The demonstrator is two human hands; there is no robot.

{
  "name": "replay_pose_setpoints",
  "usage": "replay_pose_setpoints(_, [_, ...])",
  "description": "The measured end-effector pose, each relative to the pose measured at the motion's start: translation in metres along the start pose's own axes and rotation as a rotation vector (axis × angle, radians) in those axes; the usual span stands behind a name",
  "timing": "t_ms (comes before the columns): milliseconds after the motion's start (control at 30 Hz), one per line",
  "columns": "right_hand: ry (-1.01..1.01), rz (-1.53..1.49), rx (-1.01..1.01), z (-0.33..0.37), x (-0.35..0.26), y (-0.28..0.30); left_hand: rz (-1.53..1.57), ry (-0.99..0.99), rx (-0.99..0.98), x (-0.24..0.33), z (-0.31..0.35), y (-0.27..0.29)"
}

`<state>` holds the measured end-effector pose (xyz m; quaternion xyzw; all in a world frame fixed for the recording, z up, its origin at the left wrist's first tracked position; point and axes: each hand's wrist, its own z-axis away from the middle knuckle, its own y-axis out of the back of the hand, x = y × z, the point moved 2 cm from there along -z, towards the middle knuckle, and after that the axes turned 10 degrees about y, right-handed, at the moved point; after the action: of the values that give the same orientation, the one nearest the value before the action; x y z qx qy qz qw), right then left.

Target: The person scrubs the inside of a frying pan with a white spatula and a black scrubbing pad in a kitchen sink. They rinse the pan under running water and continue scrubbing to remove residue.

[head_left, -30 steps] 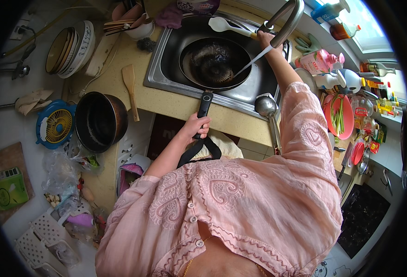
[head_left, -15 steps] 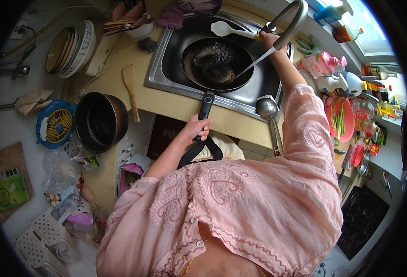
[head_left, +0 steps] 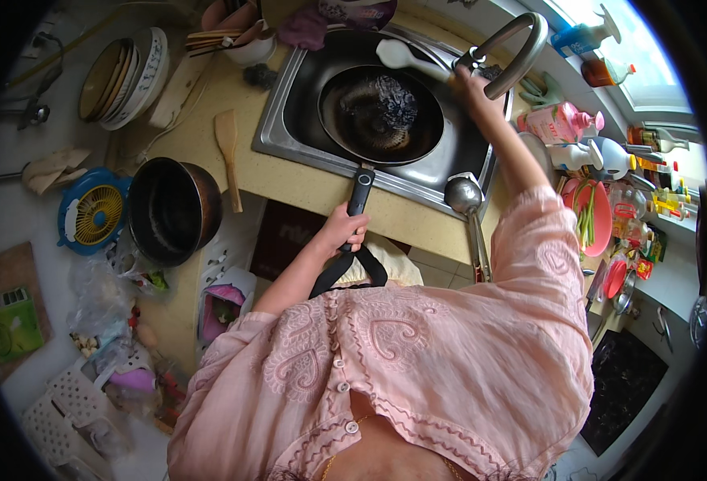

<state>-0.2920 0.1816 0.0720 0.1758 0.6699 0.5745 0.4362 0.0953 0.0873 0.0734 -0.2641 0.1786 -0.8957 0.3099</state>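
Head view: left fingers (head_left: 358, 231) clasp the long, bodyward-pointing pan handle (head_left: 361, 189); right fingers (head_left: 461, 81) blurred, grasp unclear.

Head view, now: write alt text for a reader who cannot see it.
A person's left hand grips the black handle of a frying pan in a steel sink; the blurred right hand is near the base of a curved faucet and a white utensil. A wooden spatula and dark pot are to the left.

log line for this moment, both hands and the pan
left hand: gripping black pan handle | right hand: blurred, beside faucet, at white utensil, grip unclear | frying pan: over sink | water stream: none visible
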Motion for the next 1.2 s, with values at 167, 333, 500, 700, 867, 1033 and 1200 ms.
replay_pose_setpoints(167, [0.359,0.216,-0.538,0.081,-0.035,-0.068,-0.048,-0.019,0.003,-0.007,-0.003,0.003])
replay_pose_setpoints(333, [0.186,0.213,-0.498,0.082,-0.079,-0.095,-0.108,-0.063,0.028,-0.015,-0.009,0.013])
replay_pose_setpoints(500, [0.065,0.446,-0.520,0.081,-0.061,-0.060,-0.032,-0.101,0.002,-0.019,-0.008,0.011])
replay_pose_setpoints(700, [0.096,0.175,-0.713,0.126,-0.076,-0.039,-0.111,-0.103,0.007,-0.018,-0.008,0.014])
replay_pose_setpoints(867, [0.114,0.447,-0.451,0.113,-0.043,-0.056,-0.149,-0.120,0.031,-0.020,-0.008,0.015])
replay_pose_setpoints(1033, [0.207,0.316,-0.700,0.135,-0.046,-0.045,-0.120,-0.089,0.037,-0.020,-0.010,0.015])
replay_pose_setpoints(1200, [0.230,0.398,-0.689,0.135,-0.040,-0.032,-0.079,-0.104,0.005,-0.018,-0.012,0.010])
